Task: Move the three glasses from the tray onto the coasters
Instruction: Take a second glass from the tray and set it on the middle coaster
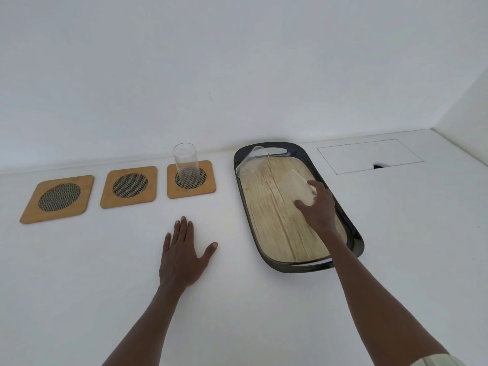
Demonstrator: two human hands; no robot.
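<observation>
The white tabletop (264, 313) carries a dark-rimmed tray (355, 243) at right and three coasters at left. One glass (186, 162) stands upright on the right coaster (191, 182); the middle coaster (129, 186) and left coaster (58, 198) are bare, so about a third looks done. On the tray, a far glass (252, 163) remains, its mouth leaning far-right. The right hand (318, 207) has its fingers clamped on the second glass (301, 190), long axis tilted far-left. The left hand (182, 256) rests flat, fingers spread.

Right hand (318, 204) is covering the near part of the glass (301, 188) it's gripping; motion blur is smearing the rest. Far-left glass on tray (348, 231) is possibly two overlapping, can't tell. Sleeve (435, 361) is running off the bottom edge.
</observation>
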